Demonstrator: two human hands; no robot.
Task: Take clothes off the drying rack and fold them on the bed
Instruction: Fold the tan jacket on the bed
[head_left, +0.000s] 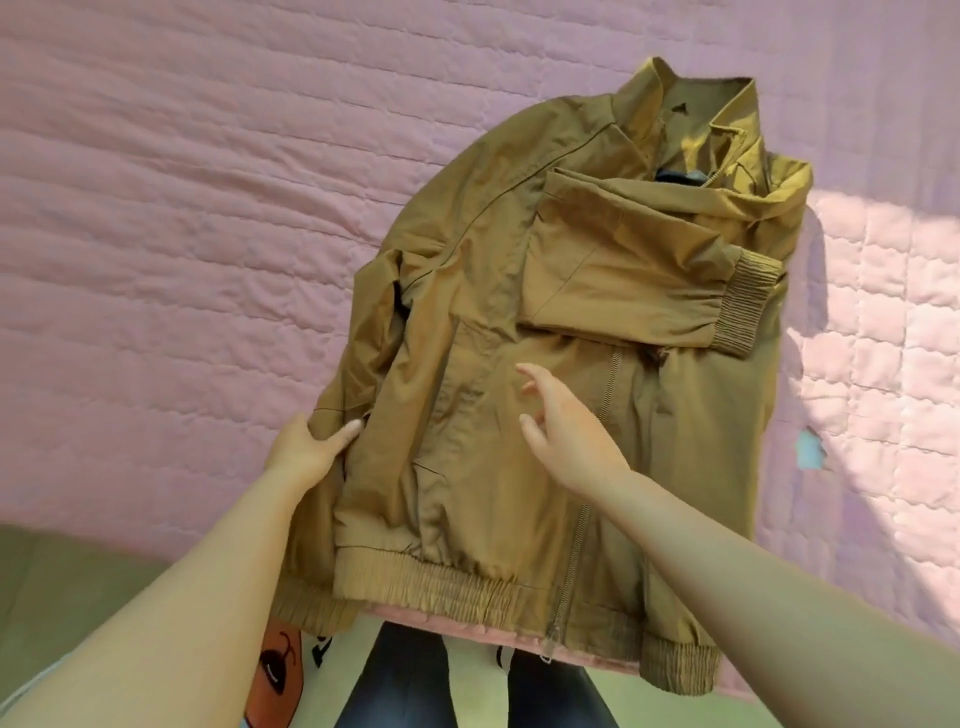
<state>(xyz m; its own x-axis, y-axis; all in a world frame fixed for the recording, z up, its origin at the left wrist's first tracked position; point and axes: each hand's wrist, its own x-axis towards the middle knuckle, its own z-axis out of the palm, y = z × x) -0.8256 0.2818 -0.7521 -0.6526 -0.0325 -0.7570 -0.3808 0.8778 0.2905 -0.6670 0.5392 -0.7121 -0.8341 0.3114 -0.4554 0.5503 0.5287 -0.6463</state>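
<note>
A mustard-brown zip jacket (519, 291) lies front up on the pink quilted bed (182, 234), collar at the far end, hem at the near edge. One sleeve (644, 280) is folded across the chest, its ribbed cuff pointing right. My left hand (306, 447) grips the other sleeve at the jacket's left edge, thumb on top. My right hand (566, 431) hovers over the jacket's front beside the zip, fingers spread and relaxed, holding nothing. The drying rack is out of view.
The bed's near edge (779, 691) runs under the jacket's hem. My legs in dark jeans (410, 686) stand against it on a greenish floor (62, 597). A small light-blue patch (810, 449) shows on the quilt at the right. Sunlight falls across the quilt's right side.
</note>
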